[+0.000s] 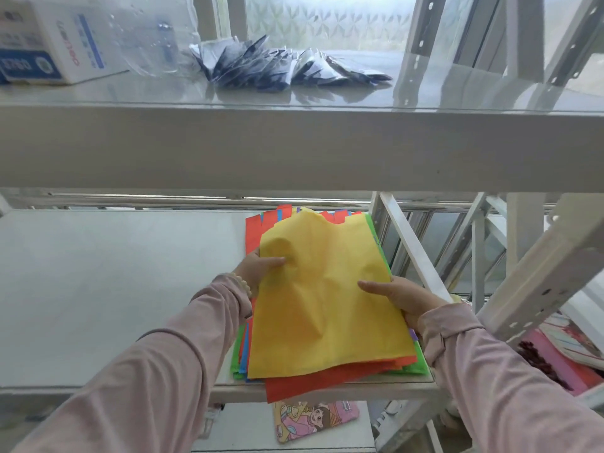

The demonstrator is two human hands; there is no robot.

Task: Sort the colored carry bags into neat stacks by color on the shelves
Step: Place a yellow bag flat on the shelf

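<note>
A mixed pile of flat carry bags lies at the right end of the middle shelf (114,289). On top is a yellow bag (327,299), creased in the middle. Under it show edges of an orange-red bag (313,385), a green bag (420,366) and a blue bag (243,366). My left hand (258,269) pinches the yellow bag's left edge, thumb on top. My right hand (402,297) holds its right edge, thumb on top, fingers hidden beneath.
The upper shelf (294,148) carries a white and blue box (55,40), clear plastic wrap (153,37) and a heap of dark packets (281,65). White metal shelf posts (536,273) stand at the right. A cartoon-printed item (313,418) lies on the shelf below.
</note>
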